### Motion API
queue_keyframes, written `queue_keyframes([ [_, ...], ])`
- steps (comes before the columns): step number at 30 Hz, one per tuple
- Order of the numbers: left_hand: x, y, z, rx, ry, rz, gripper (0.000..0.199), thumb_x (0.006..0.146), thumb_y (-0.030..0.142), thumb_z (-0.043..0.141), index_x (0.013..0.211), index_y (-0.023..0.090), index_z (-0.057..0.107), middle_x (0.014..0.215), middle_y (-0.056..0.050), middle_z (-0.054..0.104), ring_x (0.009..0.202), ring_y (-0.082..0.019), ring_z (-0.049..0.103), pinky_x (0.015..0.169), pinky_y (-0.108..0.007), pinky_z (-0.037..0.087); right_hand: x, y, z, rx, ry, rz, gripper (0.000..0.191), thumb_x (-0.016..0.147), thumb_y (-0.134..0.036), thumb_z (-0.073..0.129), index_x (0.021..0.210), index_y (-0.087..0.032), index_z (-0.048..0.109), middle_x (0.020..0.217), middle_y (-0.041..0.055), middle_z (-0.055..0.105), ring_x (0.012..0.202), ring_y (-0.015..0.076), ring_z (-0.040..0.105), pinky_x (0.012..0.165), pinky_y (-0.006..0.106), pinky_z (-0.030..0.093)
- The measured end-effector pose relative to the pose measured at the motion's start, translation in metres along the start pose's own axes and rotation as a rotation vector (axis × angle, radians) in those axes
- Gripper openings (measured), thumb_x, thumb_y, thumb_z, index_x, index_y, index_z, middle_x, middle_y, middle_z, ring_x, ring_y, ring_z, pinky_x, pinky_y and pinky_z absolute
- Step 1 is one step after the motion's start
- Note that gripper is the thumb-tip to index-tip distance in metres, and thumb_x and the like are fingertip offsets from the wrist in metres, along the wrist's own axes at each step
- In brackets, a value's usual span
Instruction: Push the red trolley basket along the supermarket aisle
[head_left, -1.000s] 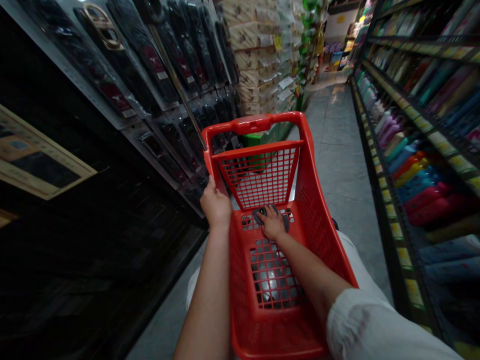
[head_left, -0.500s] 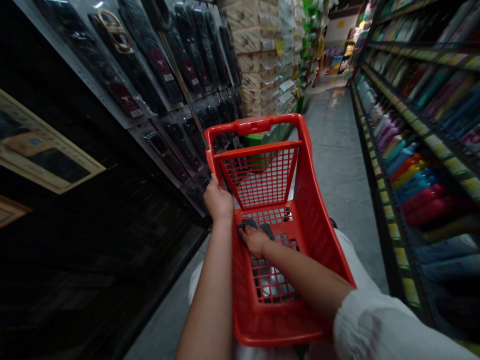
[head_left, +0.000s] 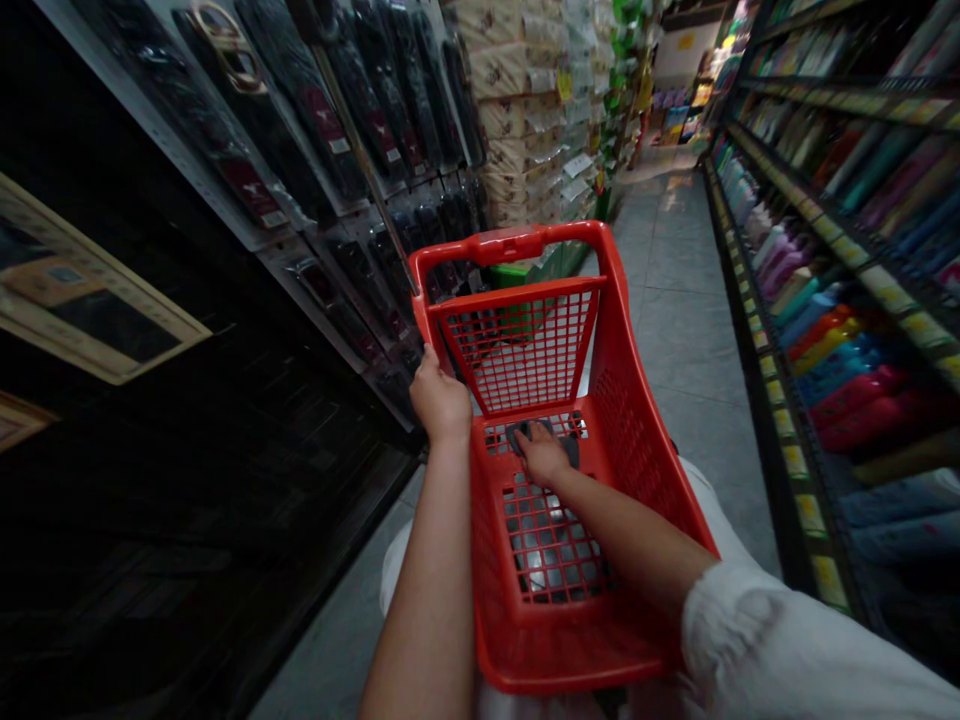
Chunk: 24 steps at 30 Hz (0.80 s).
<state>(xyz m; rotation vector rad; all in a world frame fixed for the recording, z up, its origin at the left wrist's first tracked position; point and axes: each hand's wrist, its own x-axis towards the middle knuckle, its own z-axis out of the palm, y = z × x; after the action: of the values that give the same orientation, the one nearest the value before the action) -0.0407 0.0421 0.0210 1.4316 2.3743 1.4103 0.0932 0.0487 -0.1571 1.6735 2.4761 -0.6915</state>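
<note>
A red plastic shopping basket cart (head_left: 637, 430) with lattice panels stands in front of me. My left hand (head_left: 441, 400) is closed around its left side rim, just below the handle frame. Inside, my right hand (head_left: 546, 455) presses a dark grey cloth (head_left: 572, 450) against the basket floor near the hinged back panel (head_left: 521, 345). The fingers lie over the cloth, which shows on both sides of them. Part of the cloth is hidden under the palm.
On the left, packaged dark goods (head_left: 390, 90) hang on a rack beside a black panel with a framed piece (head_left: 97, 290). A metal pole (head_left: 367, 170) rises from the cart's left corner. Shelves of bottles (head_left: 840, 350) line the right. Grey tiled floor (head_left: 682, 330) runs between.
My right hand and the cloth have slid to the right and a little farther toward the back panel. My left hand keeps its hold on the rim.
</note>
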Motion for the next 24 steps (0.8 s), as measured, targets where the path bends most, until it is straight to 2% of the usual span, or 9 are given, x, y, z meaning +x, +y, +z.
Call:
queue_keyframes([
  [4, 0.003, 0.000, 0.001, -0.006, 0.006, -0.003, 0.056, 0.084, 0.001, 0.044, 0.136, 0.012, 0.060, 0.129, -0.014, 0.068, 0.122, -0.024, 0.063, 0.109, -0.032, 0.044, -0.019, -0.038, 0.021, 0.008, -0.062, -0.241, 0.071, 0.089, -0.024, 0.052, 0.156, -0.016, 0.030, 0.164, 0.0206, 0.020, 0.153, 0.0321, 0.017, 0.120, 0.051, 0.024],
  [6, 0.004, 0.000, 0.000, -0.002, 0.004, -0.003, 0.056, 0.084, 0.000, 0.043, 0.137, 0.010, 0.059, 0.130, -0.015, 0.067, 0.122, -0.025, 0.063, 0.108, -0.032, 0.044, -0.029, -0.049, 0.025, -0.006, -0.074, -0.271, 0.072, 0.090, -0.024, 0.048, 0.157, -0.011, 0.024, 0.163, 0.0240, 0.020, 0.153, 0.0323, 0.016, 0.119, 0.054, 0.023],
  [8, 0.004, 0.001, -0.001, 0.005, 0.002, 0.000, 0.056, 0.084, 0.000, 0.042, 0.138, 0.009, 0.058, 0.131, -0.016, 0.066, 0.121, -0.025, 0.063, 0.109, -0.032, 0.044, -0.033, -0.047, 0.020, -0.049, -0.093, -0.277, 0.068, 0.093, -0.027, 0.045, 0.158, -0.017, 0.025, 0.164, 0.0198, 0.020, 0.153, 0.0331, 0.011, 0.118, 0.063, 0.018],
  [11, 0.004, 0.001, -0.002, 0.000, 0.003, -0.003, 0.056, 0.084, -0.001, 0.042, 0.137, 0.009, 0.058, 0.130, -0.016, 0.067, 0.121, -0.024, 0.063, 0.109, -0.033, 0.043, -0.032, -0.030, 0.003, -0.110, -0.111, -0.119, 0.061, 0.096, -0.042, 0.045, 0.154, -0.039, 0.029, 0.168, 0.0065, 0.009, 0.152, 0.0419, 0.002, 0.106, 0.082, 0.010],
  [13, 0.004, 0.001, -0.002, -0.013, 0.005, -0.002, 0.057, 0.084, -0.001, 0.042, 0.137, 0.011, 0.059, 0.129, -0.014, 0.068, 0.121, -0.023, 0.063, 0.110, -0.032, 0.043, -0.028, -0.017, -0.006, -0.126, -0.102, 0.106, 0.062, 0.096, -0.049, 0.046, 0.154, -0.044, 0.025, 0.168, 0.0086, 0.004, 0.149, 0.0496, 0.009, 0.096, 0.085, 0.021],
  [15, 0.004, 0.001, -0.002, -0.016, 0.003, -0.003, 0.057, 0.084, -0.001, 0.043, 0.137, 0.012, 0.059, 0.128, -0.014, 0.069, 0.122, -0.023, 0.063, 0.109, -0.031, 0.043, -0.026, -0.007, -0.010, -0.147, -0.057, 0.248, 0.064, 0.097, -0.048, 0.046, 0.156, -0.038, 0.024, 0.165, 0.0189, 0.013, 0.142, 0.0506, 0.027, 0.089, 0.077, 0.038],
  [17, 0.004, 0.001, -0.001, -0.006, -0.004, -0.001, 0.057, 0.085, -0.001, 0.043, 0.138, 0.010, 0.058, 0.129, -0.015, 0.068, 0.122, -0.024, 0.063, 0.109, -0.032, 0.043, -0.024, -0.003, -0.008, -0.169, 0.025, 0.259, 0.058, 0.099, -0.038, 0.041, 0.155, -0.028, 0.030, 0.156, 0.0257, 0.029, 0.131, 0.0450, 0.043, 0.083, 0.063, 0.049],
  [20, 0.003, 0.002, 0.000, 0.006, -0.012, 0.014, 0.056, 0.086, -0.001, 0.041, 0.139, 0.007, 0.056, 0.132, -0.017, 0.065, 0.122, -0.025, 0.063, 0.107, -0.032, 0.045, -0.021, -0.005, -0.003, -0.168, 0.124, 0.196, 0.051, 0.100, -0.022, 0.032, 0.150, -0.020, 0.040, 0.142, 0.0261, 0.045, 0.122, 0.0365, 0.051, 0.081, 0.050, 0.053],
  [24, 0.004, 0.001, 0.002, 0.011, -0.003, 0.017, 0.056, 0.086, -0.001, 0.042, 0.139, 0.010, 0.057, 0.135, -0.015, 0.063, 0.123, -0.024, 0.062, 0.106, -0.030, 0.046, -0.025, -0.028, 0.012, -0.180, 0.140, -0.061, 0.045, 0.097, -0.025, 0.043, 0.140, -0.016, 0.050, 0.133, 0.0228, 0.052, 0.117, 0.0330, 0.052, 0.086, 0.047, 0.053],
])
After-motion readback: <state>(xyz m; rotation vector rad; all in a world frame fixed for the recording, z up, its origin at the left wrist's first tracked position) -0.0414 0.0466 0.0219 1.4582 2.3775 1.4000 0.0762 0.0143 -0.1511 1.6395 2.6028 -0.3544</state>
